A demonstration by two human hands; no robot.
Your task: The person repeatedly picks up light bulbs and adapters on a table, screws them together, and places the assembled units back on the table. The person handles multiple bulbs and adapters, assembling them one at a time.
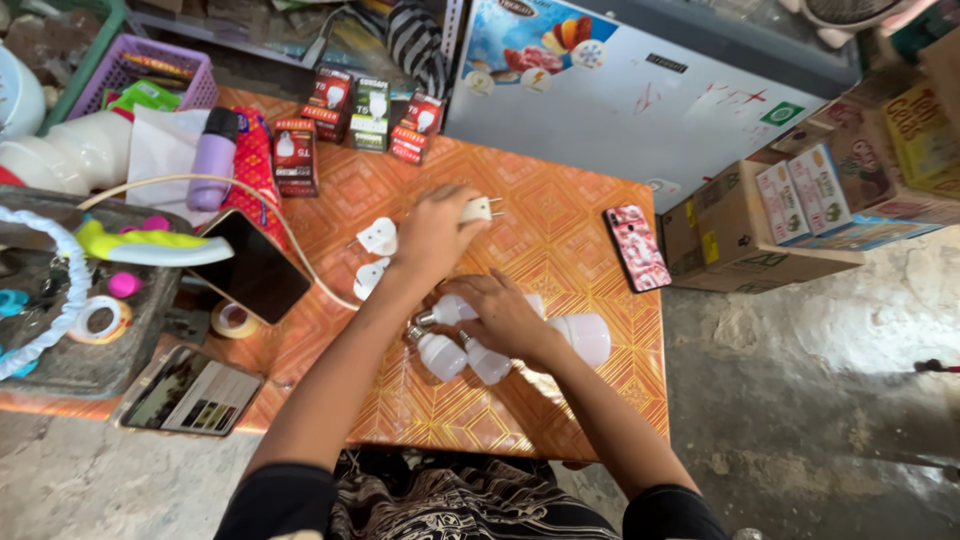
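Fingers of left hand (pixel 432 235) grip a white plug adapter (pixel 478 210); right hand (pixel 505 318) clasps white LED bulbs (pixel 470 352) on orange table (pixel 560 240).

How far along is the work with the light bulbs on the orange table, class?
Done: several white bulbs lie unboxed on the orange table. In hand: the left hand holds a white plug adapter, while the right hand rests on the bulbs. Left: two more adapters lie untouched, and bulb boxes stand at the far edge.

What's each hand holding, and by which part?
Left hand grips a white plug adapter by its body, prongs pointing away. Right hand rests on white bulbs; its grip can't be told.
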